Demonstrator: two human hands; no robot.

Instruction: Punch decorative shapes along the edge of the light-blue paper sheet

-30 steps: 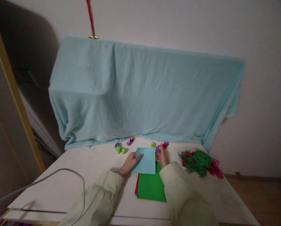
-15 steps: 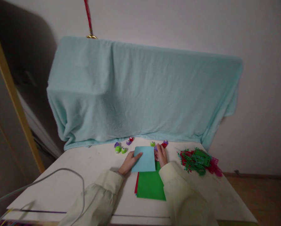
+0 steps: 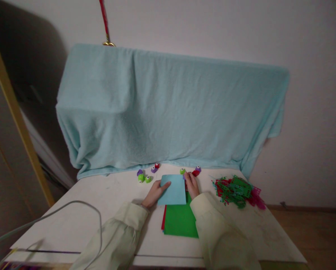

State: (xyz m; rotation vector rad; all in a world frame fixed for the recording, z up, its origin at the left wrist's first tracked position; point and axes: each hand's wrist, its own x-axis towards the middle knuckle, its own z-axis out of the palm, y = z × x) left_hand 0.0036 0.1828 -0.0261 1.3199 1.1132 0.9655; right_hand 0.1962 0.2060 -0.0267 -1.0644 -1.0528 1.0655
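A light blue square sheet of paper [image 3: 175, 191] is held up over the table, tilted toward me. My left hand [image 3: 155, 193] grips its left side, thumb on the front and the other fingers hidden behind. At the upper right edge is my right hand [image 3: 192, 186], its fingers bent and closed against the paper; the thumb is hidden. Below lies a green sheet [image 3: 180, 221], partly under my right sleeve, with a red sheet [image 3: 164, 217] showing along its left edge. Just beyond my right fingertips sits a small red toy piece [image 3: 195, 173].
Small green eyed toys [image 3: 148, 179] and purple ones stand in groups along the back of the white table [image 3: 100, 210]. A pile of red and green plastic stencil-like pieces [image 3: 235, 191] lies right. A grey cable [image 3: 99, 213] loops at left. A blue cloth [image 3: 170, 108] hangs behind.
My right hand has shifted slightly left, its fingertips coming to the blue paper's upper right edge. My left hand and the sheet stay almost still.
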